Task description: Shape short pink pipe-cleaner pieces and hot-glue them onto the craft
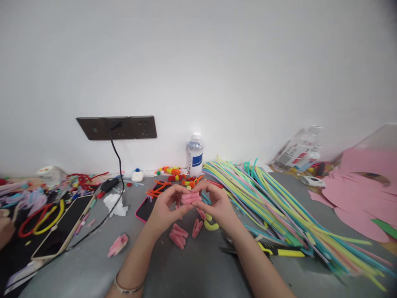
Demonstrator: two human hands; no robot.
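Note:
Between my two hands, above the grey table (198, 273), is a folded bundle of pink pipe cleaner (191, 198). My left hand (169, 207) pinches its left end with thumb and fingers. At the right end, my right hand (217, 205) grips it in the same way. Below them lie a folded pink pipe cleaner piece (178, 236) and a smaller pink loop (197, 228). Another pink bundle (118, 245) rests left of my left forearm. A curled yellow pipe cleaner (211, 226) is partly behind my right hand.
Long coloured pipe cleaners (263, 203) spread across the right side, with a yellow-black tool (283, 251) beside them. A water bottle (195, 155) stands by the wall. A black cable (119, 165) crosses the left, near a phone (65, 227). Another person's hand (5, 227) shows far left.

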